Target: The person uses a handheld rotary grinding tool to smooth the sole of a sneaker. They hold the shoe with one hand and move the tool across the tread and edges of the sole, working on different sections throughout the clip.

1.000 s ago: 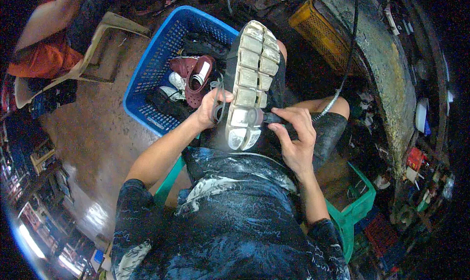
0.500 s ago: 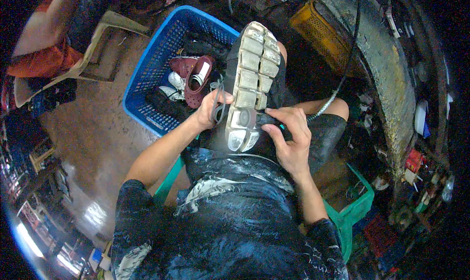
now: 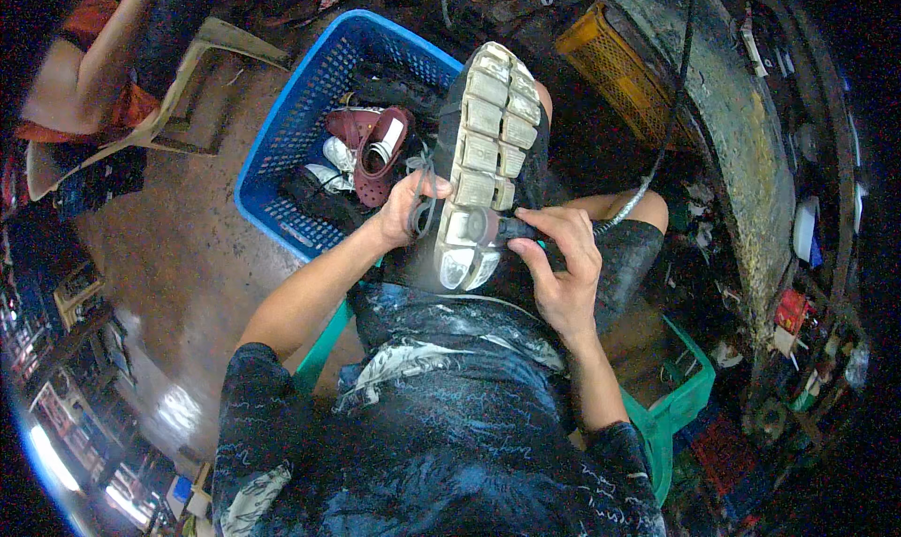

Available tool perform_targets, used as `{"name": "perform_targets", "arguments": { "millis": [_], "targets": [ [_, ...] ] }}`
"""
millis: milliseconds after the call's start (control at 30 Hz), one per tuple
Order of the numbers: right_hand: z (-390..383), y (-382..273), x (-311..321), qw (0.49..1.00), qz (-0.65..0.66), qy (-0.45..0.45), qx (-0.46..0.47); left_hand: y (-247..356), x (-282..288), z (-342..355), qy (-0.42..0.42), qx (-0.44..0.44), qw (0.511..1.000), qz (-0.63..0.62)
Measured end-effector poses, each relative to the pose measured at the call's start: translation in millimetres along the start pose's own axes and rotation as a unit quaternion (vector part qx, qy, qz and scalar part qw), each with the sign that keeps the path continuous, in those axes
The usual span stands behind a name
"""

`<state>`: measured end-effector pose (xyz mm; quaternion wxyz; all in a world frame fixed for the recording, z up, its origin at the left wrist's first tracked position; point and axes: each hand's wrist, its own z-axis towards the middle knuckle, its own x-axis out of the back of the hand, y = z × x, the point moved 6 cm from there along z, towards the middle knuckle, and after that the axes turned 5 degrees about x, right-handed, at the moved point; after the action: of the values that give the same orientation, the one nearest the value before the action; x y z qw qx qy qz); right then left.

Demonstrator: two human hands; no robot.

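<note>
A shoe [image 3: 481,157] lies sole up across my lap, its pale sole split into blocks and dusted white toward the near end. My left hand [image 3: 413,204] is closed round the shoe's left side, with grey laces hanging over the fingers. In my right hand [image 3: 561,251] is a dark rotary grinder [image 3: 516,229], pinched between thumb and fingers. Its round sanding head [image 3: 483,225] rests against the sole near the whitened end and looks blurred. From the tool's back a cable [image 3: 631,199] runs up to the right.
A blue plastic basket [image 3: 258,161] at the upper left holds shoes, among them a maroon clog [image 3: 380,166]. A yellow crate [image 3: 610,58] and a worn slab [image 3: 723,133] stand at the upper right. Another person's arm [image 3: 113,58] shows beside a pale chair [image 3: 178,96].
The grinder head and my right hand have shifted slightly to the right along the sole. The shoe has barely moved, and my left hand keeps its hold.
</note>
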<state>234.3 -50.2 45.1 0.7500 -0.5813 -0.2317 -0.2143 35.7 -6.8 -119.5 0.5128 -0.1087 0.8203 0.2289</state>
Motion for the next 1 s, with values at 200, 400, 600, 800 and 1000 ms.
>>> {"name": "perform_targets", "arguments": {
  "millis": [200, 400, 600, 800, 1000],
  "targets": [
    [3, -3, -6, 0.999, 0.027, 0.009, 0.018, 0, -5, -3, -0.024, 0.017, 0.999, -0.031],
    [5, -5, -3, 1.0, 0.02, 0.006, 0.016, 6, -11, -4, -0.069, -0.027, 0.997, -0.031],
    [6, -7, -9, 0.999, 0.039, -0.002, 0.027, 9, -23, -4, -0.095, -0.04, 0.994, -0.041],
    [7, -9, -7, 0.999, 0.032, -0.009, 0.031, 7, -12, 0, 0.002, -0.019, 0.999, 0.047],
    [2, -15, -5, 0.999, 0.019, -0.042, 0.029, 4, -5, 0, 0.005, -0.011, 1.0, 0.009]
  ]
}}
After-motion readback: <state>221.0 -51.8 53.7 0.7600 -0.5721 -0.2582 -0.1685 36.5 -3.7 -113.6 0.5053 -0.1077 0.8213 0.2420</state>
